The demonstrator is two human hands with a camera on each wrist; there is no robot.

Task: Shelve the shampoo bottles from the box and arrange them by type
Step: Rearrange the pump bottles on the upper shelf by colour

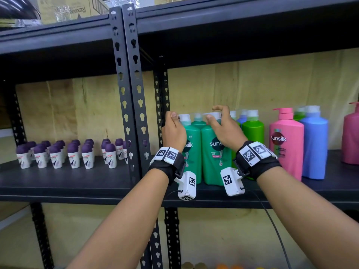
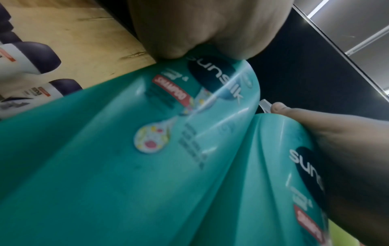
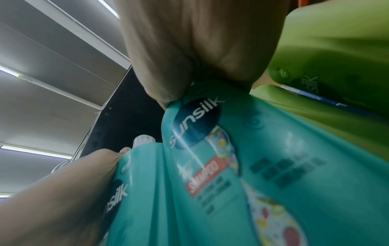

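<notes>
Teal-green shampoo bottles stand upright at the front lip of the black metal shelf in the head view, long axes vertical, "sunsilk" labels facing out: the left teal bottle sits just beside the slotted upright post, the right teal bottle touches it, and lime green bottles, a pink pump bottle and a blue bottle fill the row rightward. Open headroom shows above the caps. The left hand curls round the left bottle's neck; the right hand arches spread, loosely bent fingers over the right cap. The left wrist view shows the palm on the left bottle's shoulder. The right wrist view shows the palm on the right bottle, lime green behind.
</notes>
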